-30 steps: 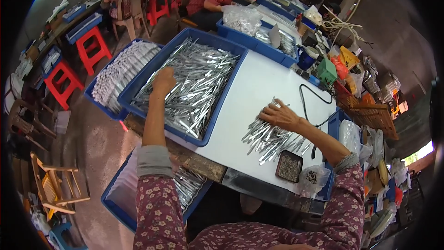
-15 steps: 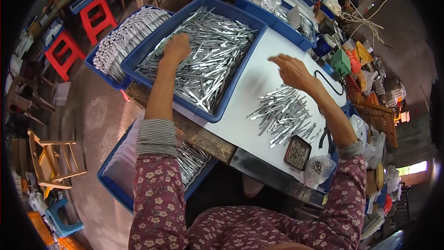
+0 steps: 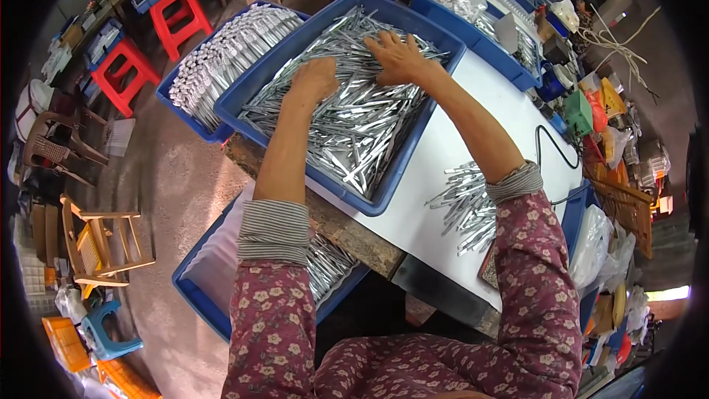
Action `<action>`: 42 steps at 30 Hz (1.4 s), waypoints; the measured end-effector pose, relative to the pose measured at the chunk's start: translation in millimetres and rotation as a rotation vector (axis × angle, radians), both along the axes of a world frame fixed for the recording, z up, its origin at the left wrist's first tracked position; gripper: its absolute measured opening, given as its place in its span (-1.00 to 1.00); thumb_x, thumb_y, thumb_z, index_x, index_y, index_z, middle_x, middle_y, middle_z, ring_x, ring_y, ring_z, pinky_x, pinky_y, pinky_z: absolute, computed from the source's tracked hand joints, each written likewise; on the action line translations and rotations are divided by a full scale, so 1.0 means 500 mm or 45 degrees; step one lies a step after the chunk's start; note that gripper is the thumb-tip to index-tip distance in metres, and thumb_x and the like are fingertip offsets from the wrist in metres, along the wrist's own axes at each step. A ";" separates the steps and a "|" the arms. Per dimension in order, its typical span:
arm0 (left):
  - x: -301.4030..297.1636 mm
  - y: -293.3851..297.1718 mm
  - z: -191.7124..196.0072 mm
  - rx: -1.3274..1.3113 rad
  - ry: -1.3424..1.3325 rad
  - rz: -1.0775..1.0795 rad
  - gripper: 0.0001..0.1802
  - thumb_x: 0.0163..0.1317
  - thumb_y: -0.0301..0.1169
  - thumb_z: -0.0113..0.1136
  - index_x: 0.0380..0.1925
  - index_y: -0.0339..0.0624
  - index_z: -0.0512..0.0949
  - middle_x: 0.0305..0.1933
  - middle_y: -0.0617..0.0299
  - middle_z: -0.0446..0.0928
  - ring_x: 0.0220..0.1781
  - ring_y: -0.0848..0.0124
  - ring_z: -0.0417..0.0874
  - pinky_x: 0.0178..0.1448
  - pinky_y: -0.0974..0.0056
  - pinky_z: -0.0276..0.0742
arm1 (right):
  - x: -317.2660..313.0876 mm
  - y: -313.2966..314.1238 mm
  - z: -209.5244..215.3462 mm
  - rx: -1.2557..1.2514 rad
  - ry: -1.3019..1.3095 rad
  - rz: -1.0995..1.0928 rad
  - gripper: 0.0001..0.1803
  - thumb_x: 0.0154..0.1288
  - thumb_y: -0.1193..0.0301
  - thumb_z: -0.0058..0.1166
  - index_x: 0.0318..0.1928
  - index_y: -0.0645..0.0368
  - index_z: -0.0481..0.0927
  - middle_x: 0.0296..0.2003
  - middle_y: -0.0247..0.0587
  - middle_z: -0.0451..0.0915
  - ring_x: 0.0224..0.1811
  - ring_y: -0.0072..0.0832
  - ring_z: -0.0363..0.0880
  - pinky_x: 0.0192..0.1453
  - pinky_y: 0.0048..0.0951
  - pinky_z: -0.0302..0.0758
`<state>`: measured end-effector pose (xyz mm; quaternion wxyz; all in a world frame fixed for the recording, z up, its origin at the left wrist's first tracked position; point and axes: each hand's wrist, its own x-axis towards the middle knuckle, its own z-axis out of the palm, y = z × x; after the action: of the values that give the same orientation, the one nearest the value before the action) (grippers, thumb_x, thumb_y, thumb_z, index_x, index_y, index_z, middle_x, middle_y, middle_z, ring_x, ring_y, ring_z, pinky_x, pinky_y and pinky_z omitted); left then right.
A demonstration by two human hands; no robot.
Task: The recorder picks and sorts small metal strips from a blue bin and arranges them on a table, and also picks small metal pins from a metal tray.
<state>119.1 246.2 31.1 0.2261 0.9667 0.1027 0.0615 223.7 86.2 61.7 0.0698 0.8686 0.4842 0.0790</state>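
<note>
A large blue bin [image 3: 371, 205] on the table is heaped with thin silvery metal strips [image 3: 362, 129] lying in all directions. Over the left part of the heap is my left hand [image 3: 316, 80], its fingers curled closed and pointing down; what is inside them is hidden. My right hand [image 3: 401, 59] rests on the strips toward the far right of the same bin, fingers spread, with nothing visibly gripped. A smaller pile of loose strips [image 3: 465, 203] lies on the white table top [image 3: 491, 111], partly behind my right forearm.
Left of the bin stands another blue tray [image 3: 193, 120] with neatly stacked silvery pieces. A blue crate [image 3: 473, 44] with plastic bags sits at the far right. Below the table edge is a blue bin [image 3: 199, 303] holding more strips. Red stools [image 3: 179, 21] and a wooden chair [image 3: 103, 247] stand left.
My right hand has moved from above the white table top leftward into the large bin. My left hand stays over the strips, still closed. The whole view has shifted slightly.
</note>
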 end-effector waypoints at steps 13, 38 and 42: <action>0.009 -0.011 0.027 -0.037 0.158 -0.016 -0.72 0.04 -0.49 -0.05 -0.20 -0.25 0.47 -0.03 -0.08 0.46 0.08 0.03 0.44 0.12 0.06 0.34 | 0.070 0.045 -0.009 -0.137 0.134 -0.105 0.06 -0.32 0.28 0.27 0.29 -0.03 0.01 0.07 0.17 0.25 0.18 -0.01 0.19 0.15 -0.01 0.17; 0.007 -0.024 0.043 0.027 0.131 -0.044 -0.77 0.00 -0.51 -0.06 -0.29 -0.27 0.46 -0.11 -0.11 0.47 -0.03 0.01 0.47 0.01 0.07 0.37 | 0.153 0.032 -0.057 0.138 -0.043 0.120 -0.29 -0.08 0.56 0.04 0.16 -0.09 0.17 -0.24 0.15 0.46 -0.23 0.00 0.50 -0.17 -0.15 0.43; 0.008 -0.018 0.035 0.056 0.146 -0.042 -0.74 0.02 -0.49 -0.02 -0.24 -0.28 0.48 -0.10 -0.09 0.49 -0.01 0.01 0.49 0.04 0.06 0.39 | 0.149 0.040 -0.054 0.114 -0.071 0.097 -0.37 -0.04 0.55 -0.02 0.12 -0.12 0.24 -0.26 0.13 0.48 -0.23 -0.02 0.51 -0.16 -0.15 0.42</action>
<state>123.0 237.3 48.5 0.1995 0.9750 0.0982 0.0047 298.1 106.1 34.6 0.0412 0.8493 0.5107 0.1273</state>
